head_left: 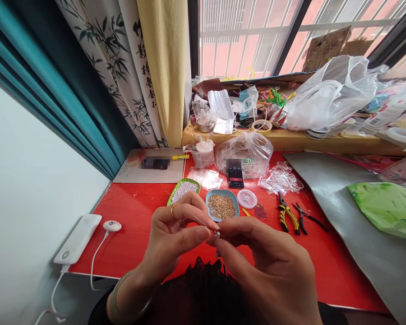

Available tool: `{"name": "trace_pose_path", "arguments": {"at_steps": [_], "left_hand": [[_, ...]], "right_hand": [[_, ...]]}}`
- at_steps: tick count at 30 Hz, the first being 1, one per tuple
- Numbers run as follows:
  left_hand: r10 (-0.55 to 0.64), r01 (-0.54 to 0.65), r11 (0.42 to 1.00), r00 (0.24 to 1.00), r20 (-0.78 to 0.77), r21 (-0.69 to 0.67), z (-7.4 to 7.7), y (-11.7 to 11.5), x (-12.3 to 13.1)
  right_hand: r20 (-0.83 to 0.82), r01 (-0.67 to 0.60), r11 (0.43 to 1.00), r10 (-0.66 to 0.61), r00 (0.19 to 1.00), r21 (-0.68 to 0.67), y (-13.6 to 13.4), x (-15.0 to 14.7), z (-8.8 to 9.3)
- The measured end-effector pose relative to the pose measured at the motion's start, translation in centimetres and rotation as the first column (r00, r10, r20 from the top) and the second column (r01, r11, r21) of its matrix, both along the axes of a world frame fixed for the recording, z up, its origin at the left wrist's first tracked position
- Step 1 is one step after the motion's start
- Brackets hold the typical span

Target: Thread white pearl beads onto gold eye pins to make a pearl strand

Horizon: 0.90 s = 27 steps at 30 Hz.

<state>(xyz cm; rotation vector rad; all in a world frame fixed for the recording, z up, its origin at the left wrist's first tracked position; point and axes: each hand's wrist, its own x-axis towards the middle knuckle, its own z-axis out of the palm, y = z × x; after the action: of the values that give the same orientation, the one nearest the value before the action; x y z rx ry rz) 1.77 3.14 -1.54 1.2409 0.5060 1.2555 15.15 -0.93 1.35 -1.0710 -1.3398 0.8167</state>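
Note:
My left hand [177, 234] and my right hand [267, 259] meet fingertip to fingertip above the red table [122, 230]. Between them is a small cluster of shiny beads [216, 234], pinched by my right thumb and forefinger. A thin thread or wire runs back from the beads along my left fingers, which are closed on it. Behind my hands lie a blue tray of gold beads [222, 206] and a green tray of silvery beads [184, 190], partly hidden by my left hand.
Yellow-black pliers [287, 216] and black-handled pliers [307, 219] lie at the right. A phone [235, 174] leans on a plastic bag [257, 151]. A clear round lid [246, 198] is beside the blue tray. A white power bank [78, 239] rests at the left edge.

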Motion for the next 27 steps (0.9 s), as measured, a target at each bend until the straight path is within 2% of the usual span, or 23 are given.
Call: {"name": "trace_pose_path", "arguments": {"at_steps": [9, 14, 20, 24, 27], "left_hand": [[0.054, -0.052, 0.997, 0.998, -0.027, 0.06, 0.1, 0.2, -0.1], [0.117, -0.102, 0.984, 0.988, -0.098, 0.146, 0.1, 0.3, -0.3], [0.159, -0.136, 0.973, 0.98, -0.116, 0.184, 0.1, 0.3, -0.3], [0.149, -0.128, 0.979, 0.981, -0.122, 0.159, 0.1, 0.3, -0.3], [0.138, -0.122, 0.983, 0.985, -0.109, 0.139, 0.3, 0.4, -0.4]], "right_hand": [[0.038, -0.023, 0.999, 0.024, 0.999, -0.026, 0.1, -0.2, -0.1], [0.013, -0.102, 0.99, 0.104, 0.994, -0.092, 0.6, 0.3, 0.1], [-0.21, -0.307, 0.909, 0.254, 0.944, -0.283, 1.7, 0.6, -0.6], [-0.366, -0.43, 0.867, 0.326, 0.872, -0.252, 2.1, 0.7, -1.3], [-0.386, -0.468, 0.858, 0.366, 0.847, -0.212, 2.3, 0.6, -1.5]]}}
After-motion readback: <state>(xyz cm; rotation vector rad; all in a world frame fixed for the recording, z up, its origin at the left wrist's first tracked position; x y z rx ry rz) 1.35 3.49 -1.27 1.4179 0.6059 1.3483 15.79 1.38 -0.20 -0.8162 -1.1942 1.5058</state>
